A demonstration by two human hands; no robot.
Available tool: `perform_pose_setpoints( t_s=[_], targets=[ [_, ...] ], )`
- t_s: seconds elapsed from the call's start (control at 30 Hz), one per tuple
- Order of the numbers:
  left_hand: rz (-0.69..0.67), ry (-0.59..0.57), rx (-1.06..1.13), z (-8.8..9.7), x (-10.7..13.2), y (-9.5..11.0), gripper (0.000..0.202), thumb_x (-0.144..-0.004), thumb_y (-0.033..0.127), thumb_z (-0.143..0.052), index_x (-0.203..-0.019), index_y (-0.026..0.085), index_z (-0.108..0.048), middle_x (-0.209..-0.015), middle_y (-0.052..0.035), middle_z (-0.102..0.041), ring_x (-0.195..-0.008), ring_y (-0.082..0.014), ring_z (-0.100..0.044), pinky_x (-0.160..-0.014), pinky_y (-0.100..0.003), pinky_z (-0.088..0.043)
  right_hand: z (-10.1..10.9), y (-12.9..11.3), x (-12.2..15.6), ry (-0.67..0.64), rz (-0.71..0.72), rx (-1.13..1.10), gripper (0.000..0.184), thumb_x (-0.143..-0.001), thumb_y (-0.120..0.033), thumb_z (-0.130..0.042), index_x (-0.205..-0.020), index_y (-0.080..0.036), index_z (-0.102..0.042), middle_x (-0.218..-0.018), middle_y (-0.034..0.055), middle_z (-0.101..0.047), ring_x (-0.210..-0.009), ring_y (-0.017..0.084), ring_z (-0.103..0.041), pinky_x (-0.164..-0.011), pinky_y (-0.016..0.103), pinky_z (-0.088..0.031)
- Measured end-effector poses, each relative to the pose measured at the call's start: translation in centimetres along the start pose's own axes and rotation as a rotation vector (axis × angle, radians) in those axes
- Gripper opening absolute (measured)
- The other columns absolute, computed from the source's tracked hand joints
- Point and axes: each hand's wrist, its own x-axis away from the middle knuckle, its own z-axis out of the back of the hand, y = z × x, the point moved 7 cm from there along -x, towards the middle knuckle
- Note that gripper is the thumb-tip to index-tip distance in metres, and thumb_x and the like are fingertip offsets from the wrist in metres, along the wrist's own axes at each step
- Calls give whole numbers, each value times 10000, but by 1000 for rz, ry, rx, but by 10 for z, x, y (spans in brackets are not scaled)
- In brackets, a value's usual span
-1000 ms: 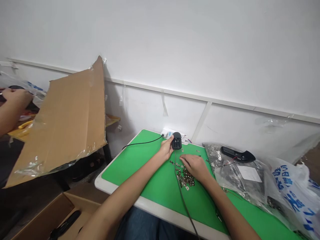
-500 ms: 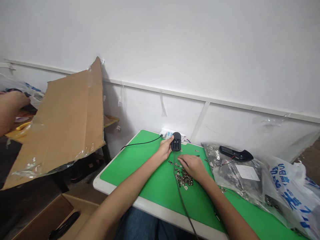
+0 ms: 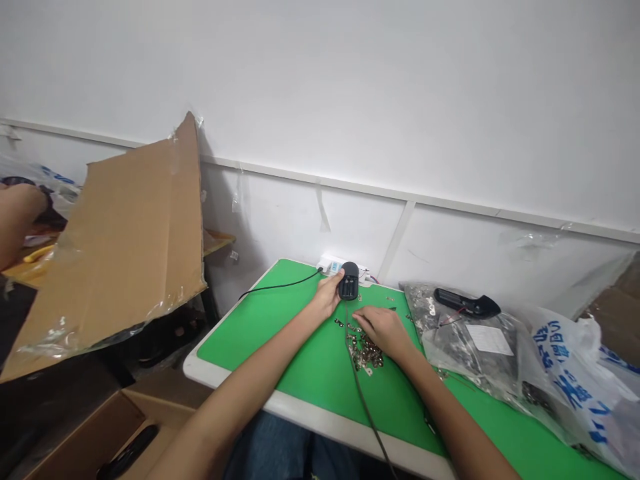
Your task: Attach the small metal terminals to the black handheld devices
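My left hand (image 3: 327,297) is closed around the side of a rounded black plastic housing (image 3: 349,283), held upright above the far part of the green table mat (image 3: 300,333). Its open face shows slots like a battery compartment. My right hand (image 3: 383,327) hovers over a pile of small shiny metal pieces (image 3: 367,352), thumb and fingertips pinched together. Whatever sits in that pinch is too small to make out. A dark cable (image 3: 361,393) runs from below the housing toward the front edge, past the pile.
Behind the housing lies a white power strip (image 3: 327,263) with a black cord (image 3: 280,287). At right, a clear bag (image 3: 463,353) bears a black curved part (image 3: 467,303), beside a white plastic bag (image 3: 575,380). Cardboard (image 3: 130,233) stands left; another person's arm (image 3: 17,217) shows beyond.
The whole view has shifted slightly. My left hand still holds the black housing, and my right hand stays pinched over the metal pieces, with little visible movement.
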Motion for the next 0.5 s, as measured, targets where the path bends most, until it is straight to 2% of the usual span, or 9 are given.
perform_pose_setpoints(
  t_s=[0.17,0.3,0.4,0.5],
  targets=[
    [-32,-56,-34,-4,3,1,184,-803,223,-855,-841,119,-708,-762,-58,-739,-623,-127,-665,-605,-222,-570,5,8,1,6,-48,-16,236,-1078,-337,-486,-1025,-229,-688,-946,49,-796,-808,196,-749,-683,263,-495],
    [-54,-81,-48,-7,4,-1,212,-763,212,-880,-812,137,-689,-751,-32,-729,-642,-119,-660,-627,-204,-545,8,17,2,-7,-98,-6,152,-1043,-276,-530,-1044,-240,-678,-958,47,-786,-829,209,-744,-695,276,-510],
    [-51,-82,-36,-9,5,-2,204,-766,194,-872,-821,146,-681,-760,-23,-725,-648,-116,-655,-642,-206,-537,8,22,3,-18,-139,-33,183,-1029,-235,-502,-1091,-238,-674,-1010,64,-778,-871,222,-739,-743,304,-539],
    [-41,-77,-18,-9,4,-3,223,-761,194,-874,-829,161,-665,-782,-18,-724,-663,-119,-660,-666,-211,-537,10,28,4,37,-215,-194,224,-1009,-231,-488,-1164,-240,-649,-1070,81,-772,-938,234,-735,-811,348,-567]
  ],
)
